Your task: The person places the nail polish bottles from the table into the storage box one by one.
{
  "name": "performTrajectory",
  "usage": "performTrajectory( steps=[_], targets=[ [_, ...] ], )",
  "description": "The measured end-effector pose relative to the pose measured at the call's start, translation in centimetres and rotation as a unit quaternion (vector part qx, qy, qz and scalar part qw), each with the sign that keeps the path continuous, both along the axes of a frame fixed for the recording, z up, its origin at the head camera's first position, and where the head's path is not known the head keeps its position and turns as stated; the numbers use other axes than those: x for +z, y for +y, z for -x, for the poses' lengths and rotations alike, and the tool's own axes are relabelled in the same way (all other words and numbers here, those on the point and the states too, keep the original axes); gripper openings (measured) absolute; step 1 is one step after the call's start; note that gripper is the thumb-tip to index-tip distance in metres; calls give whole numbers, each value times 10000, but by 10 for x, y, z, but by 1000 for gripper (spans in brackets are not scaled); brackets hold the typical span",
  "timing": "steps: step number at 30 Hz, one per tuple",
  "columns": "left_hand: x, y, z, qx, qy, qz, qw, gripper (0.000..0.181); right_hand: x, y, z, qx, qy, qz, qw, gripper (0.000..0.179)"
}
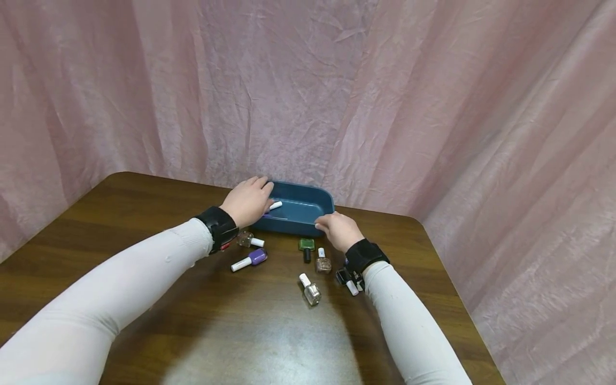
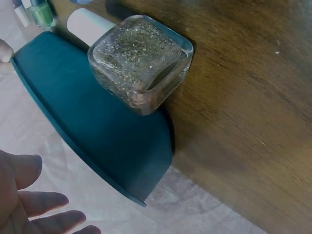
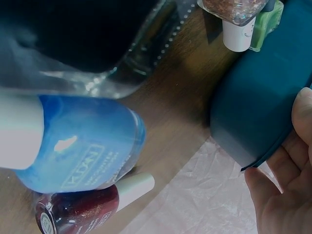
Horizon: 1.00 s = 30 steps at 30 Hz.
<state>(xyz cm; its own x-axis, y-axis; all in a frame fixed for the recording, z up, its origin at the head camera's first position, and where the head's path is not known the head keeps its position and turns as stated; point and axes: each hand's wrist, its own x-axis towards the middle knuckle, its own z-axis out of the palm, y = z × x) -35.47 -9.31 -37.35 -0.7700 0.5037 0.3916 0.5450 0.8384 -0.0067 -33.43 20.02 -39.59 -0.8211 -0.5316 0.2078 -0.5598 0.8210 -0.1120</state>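
A dark teal tray (image 1: 289, 226) stands at the back of the table. My left hand (image 1: 247, 203) reaches over its left end; in the left wrist view the fingers (image 2: 46, 202) are extended and apart, with nothing between them. A nail polish bottle with a white cap (image 1: 276, 205) lies inside the tray by this hand, its body partly hidden. My right hand (image 1: 340, 231) grips the tray's right front corner, thumb (image 3: 303, 114) and fingers about the rim in the right wrist view. A glitter nail polish (image 1: 244, 239) lies below the left wrist.
In front of the tray lie a purple polish (image 1: 258, 256), a green polish (image 1: 306, 245), a brown glitter polish (image 1: 323, 264) and a silver polish (image 1: 312, 294). Near the right wrist are black (image 1: 342, 276), blue (image 3: 87, 141) and dark red (image 3: 83, 209) bottles. Behind hangs a pink curtain (image 1: 289, 96).
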Motion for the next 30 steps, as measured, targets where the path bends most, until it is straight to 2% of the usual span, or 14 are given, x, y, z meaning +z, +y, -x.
performTrajectory(
  steps=[9, 20, 30],
  targets=[
    [5, -4, -13, 31, -230, -6, 9997, 53, 0, -1, 1, -10, 6, 12, 10000, 20],
    [5, -4, -30, -207, -313, -127, 9992, 56, 2, -2, 0, 0, 60, 24, 10000, 19],
    [6, -12, -46, -470, -47, -73, 9989, 61, 0, -7, 1, -45, 4, 24, 10000, 21]
  ],
)
